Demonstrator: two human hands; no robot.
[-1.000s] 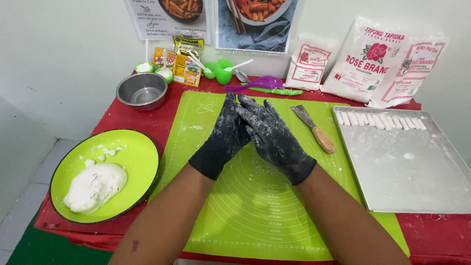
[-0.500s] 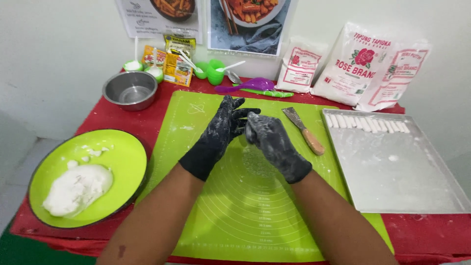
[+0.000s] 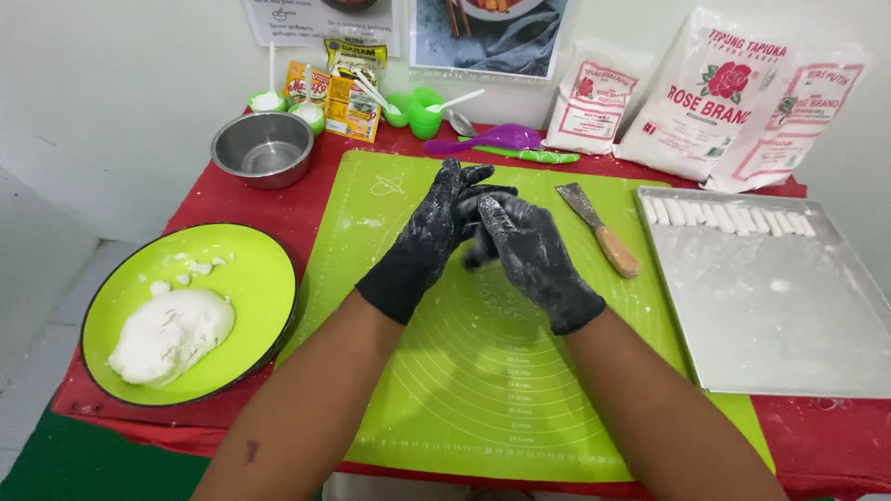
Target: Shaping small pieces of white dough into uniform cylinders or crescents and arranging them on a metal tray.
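While pressed palm to palm, left hand (image 3: 429, 237) and right hand (image 3: 531, 255) hover above the green mat (image 3: 483, 390).

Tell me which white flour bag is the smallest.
The leftmost flour bag, standing beside the purple spoon; the two bags to its right are clearly taller and wider.

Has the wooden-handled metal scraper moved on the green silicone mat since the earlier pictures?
No. The wooden-handled metal scraper lies at the same angle near the right edge of the green silicone mat, beside the steel baking tray. Only the camera shifted.
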